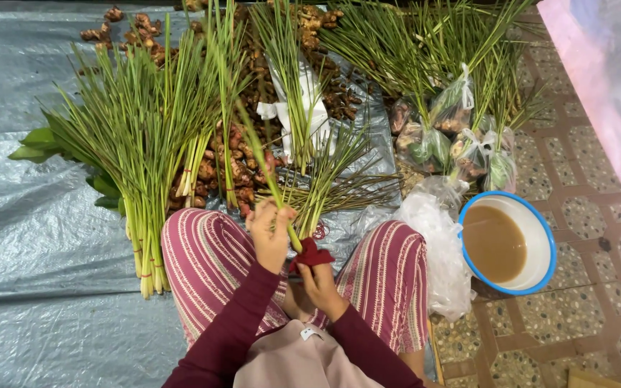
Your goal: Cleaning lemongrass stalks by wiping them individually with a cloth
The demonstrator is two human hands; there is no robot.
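Left hand (pixel 270 228) grips 1 lemongrass stalk (pixel 264 169), right hand (pixel 318 276) pinches a dark red cloth (pixel 310 253) at its base

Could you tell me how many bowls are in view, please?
1: a white bowl with a blue rim, holding brown liquid, on the tiled floor beside the right knee; others may be hidden.

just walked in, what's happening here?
A person sits on a grey tarp with lemongrass bundles and ginger-like roots in front. The left hand grips one lemongrass stalk while the right hand holds a dark red cloth against its base. Filled plastic bags and a bowl of brownish water sit to the right.
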